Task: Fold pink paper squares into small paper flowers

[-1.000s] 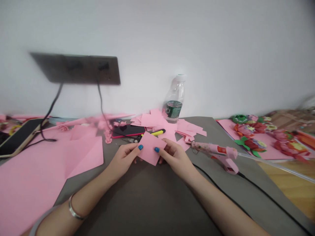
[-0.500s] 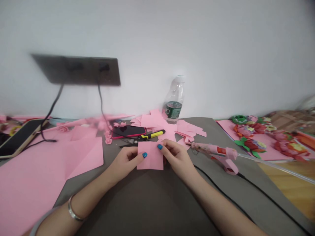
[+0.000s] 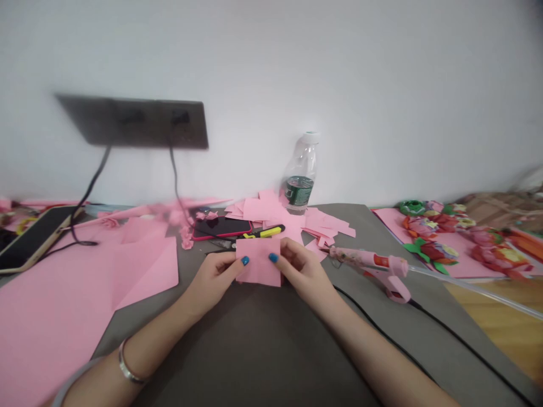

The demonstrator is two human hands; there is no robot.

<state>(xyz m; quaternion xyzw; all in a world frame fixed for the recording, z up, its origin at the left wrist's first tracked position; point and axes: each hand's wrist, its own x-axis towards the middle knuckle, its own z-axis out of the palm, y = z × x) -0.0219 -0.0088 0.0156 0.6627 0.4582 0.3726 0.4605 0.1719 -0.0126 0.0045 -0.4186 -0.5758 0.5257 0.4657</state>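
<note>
Both of my hands hold one small pink paper square (image 3: 258, 267) just above the grey table mat (image 3: 263, 345). My left hand (image 3: 214, 278) pinches its left edge, thumb on top. On the right edge my right hand (image 3: 303, 270) pinches it the same way. Both thumbnails are painted blue. The square faces me, roughly level. Behind it lie a heap of cut pink paper pieces (image 3: 297, 217), a yellow-handled cutter (image 3: 267, 232) and a red-cased phone (image 3: 220, 227).
A pink glue gun (image 3: 375, 267) with a black cord lies right of my hands. A plastic bottle (image 3: 301, 175) stands by the wall. Large pink sheets (image 3: 63, 294) cover the left side, with a tablet (image 3: 34, 234). Finished paper flowers (image 3: 449, 234) sit at the far right.
The paper square has been turned from a tilted, diamond-like position to level, and my thumbs have shifted along its edges. Both hands stay in the same spot.
</note>
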